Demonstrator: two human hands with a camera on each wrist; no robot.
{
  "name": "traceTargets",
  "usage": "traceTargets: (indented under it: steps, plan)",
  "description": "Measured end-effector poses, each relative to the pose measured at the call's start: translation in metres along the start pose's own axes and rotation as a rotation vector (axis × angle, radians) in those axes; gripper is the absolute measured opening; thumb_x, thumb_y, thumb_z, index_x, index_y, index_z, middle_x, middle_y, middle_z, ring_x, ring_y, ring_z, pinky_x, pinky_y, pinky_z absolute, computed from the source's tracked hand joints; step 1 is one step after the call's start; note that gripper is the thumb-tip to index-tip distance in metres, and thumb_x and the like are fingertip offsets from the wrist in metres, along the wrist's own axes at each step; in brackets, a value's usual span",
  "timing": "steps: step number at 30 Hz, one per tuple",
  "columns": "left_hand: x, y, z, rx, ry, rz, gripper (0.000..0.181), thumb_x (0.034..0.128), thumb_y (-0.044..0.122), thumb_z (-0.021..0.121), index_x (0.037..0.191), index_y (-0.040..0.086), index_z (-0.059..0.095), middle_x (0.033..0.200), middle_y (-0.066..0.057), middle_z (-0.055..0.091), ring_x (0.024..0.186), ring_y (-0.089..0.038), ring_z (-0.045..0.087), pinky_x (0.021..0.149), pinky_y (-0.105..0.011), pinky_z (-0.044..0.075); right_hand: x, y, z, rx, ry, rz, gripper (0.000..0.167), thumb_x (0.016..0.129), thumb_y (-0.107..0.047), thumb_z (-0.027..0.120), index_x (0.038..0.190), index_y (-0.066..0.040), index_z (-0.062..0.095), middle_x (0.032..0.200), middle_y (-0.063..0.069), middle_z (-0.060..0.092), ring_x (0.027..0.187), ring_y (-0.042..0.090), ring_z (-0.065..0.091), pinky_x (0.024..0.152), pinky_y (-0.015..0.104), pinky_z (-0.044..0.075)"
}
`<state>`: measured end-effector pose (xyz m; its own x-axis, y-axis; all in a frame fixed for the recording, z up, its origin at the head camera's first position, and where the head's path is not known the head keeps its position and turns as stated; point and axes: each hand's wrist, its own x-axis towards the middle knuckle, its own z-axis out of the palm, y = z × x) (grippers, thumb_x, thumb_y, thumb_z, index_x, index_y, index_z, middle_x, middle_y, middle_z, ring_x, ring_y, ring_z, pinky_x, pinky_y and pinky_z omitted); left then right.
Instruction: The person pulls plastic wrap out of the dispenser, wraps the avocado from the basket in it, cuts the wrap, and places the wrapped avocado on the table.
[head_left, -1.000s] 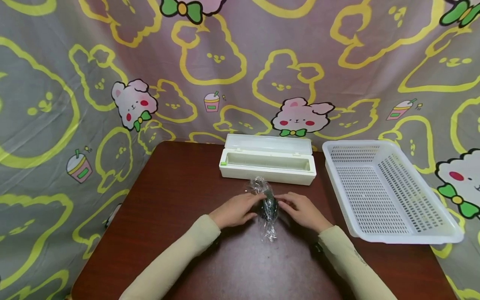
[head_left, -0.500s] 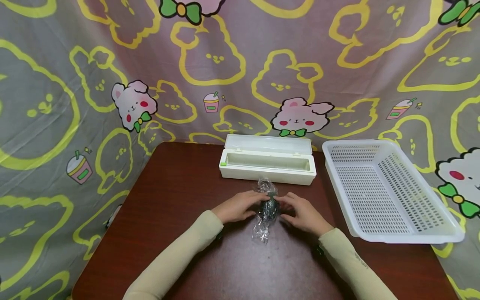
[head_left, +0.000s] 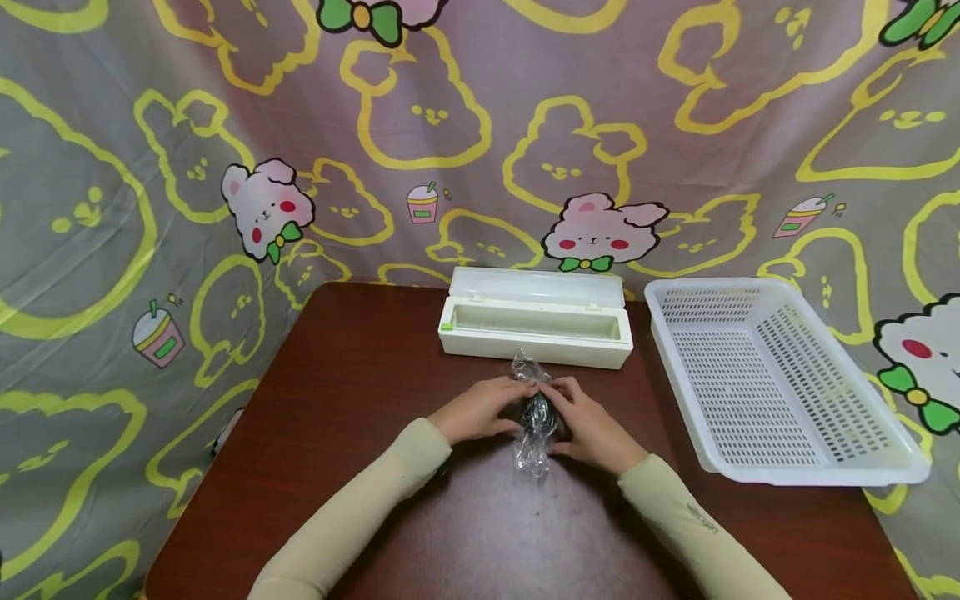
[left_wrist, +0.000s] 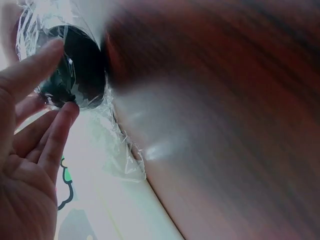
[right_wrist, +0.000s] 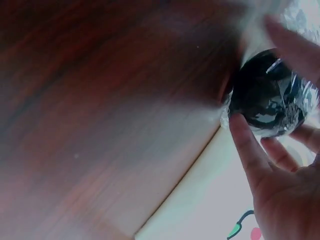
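A dark, round, shiny thing [head_left: 537,412] wrapped in clear cling film [head_left: 532,457] lies on the table between both hands; its exact kind cannot be made out. Loose film sticks out at its near and far ends. My left hand [head_left: 483,408] holds its left side, thumb towards me and fingers over the far side. From the right, my right hand [head_left: 592,423] holds it the same way. In the left wrist view fingertips touch the dark surface [left_wrist: 85,65] through the film. The right wrist view shows a fingertip against its lower edge, the thumb blurred above.
Behind the hands stands a long white box [head_left: 534,337] with its lid raised and a small green piece at its left end. A white perforated basket [head_left: 678,392] stands at the right. The table [head_left: 360,358] is dark red wood, with a patterned curtain [head_left: 480,108] behind it.
The wrapped thing has turned a little under the fingers, its loose film shifting. My right hand has moved left and its fingers now reach farther over the thing, close to the left fingertips.
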<state>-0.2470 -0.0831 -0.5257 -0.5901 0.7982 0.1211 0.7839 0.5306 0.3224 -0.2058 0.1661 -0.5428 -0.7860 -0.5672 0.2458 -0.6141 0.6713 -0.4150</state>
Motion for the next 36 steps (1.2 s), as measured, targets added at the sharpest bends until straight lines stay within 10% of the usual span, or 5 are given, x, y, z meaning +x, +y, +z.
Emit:
traceTargets:
  steps: [13,19,36]
  plan:
    - [0.003,0.007,0.0,0.097,-0.044,-0.011,0.084,0.0831,0.034,0.089,0.153,0.007,0.05,0.154,-0.011,0.053,0.141,-0.025,0.052,0.116,-0.035,0.045,0.002,-0.002,0.0,-0.041,0.006,0.062,0.07,0.096,-0.03,0.076,0.153,-0.002,0.048,0.14,0.017,0.049,0.109,0.035,0.069,0.091,0.05,0.058]
    - [0.006,0.006,0.002,0.1,-0.011,-0.033,0.071,0.0957,0.052,0.069,0.152,0.012,0.053,0.151,-0.005,0.057,0.139,-0.02,0.054,0.114,-0.033,0.046,0.003,-0.001,-0.002,0.009,0.009,0.084,0.062,0.099,-0.027,0.071,0.152,-0.002,0.05,0.138,0.018,0.051,0.108,0.034,0.068,0.091,0.05,0.057]
    - [0.013,0.007,0.009,-0.06,0.124,-0.129,0.031,0.1071,0.036,0.057,0.129,0.019,0.069,0.125,0.002,0.073,0.116,-0.015,0.068,0.101,-0.034,0.054,0.004,0.006,-0.001,0.184,0.041,0.123,0.057,0.098,-0.031,0.073,0.146,-0.004,0.058,0.129,0.013,0.054,0.104,0.028,0.071,0.09,0.044,0.061]
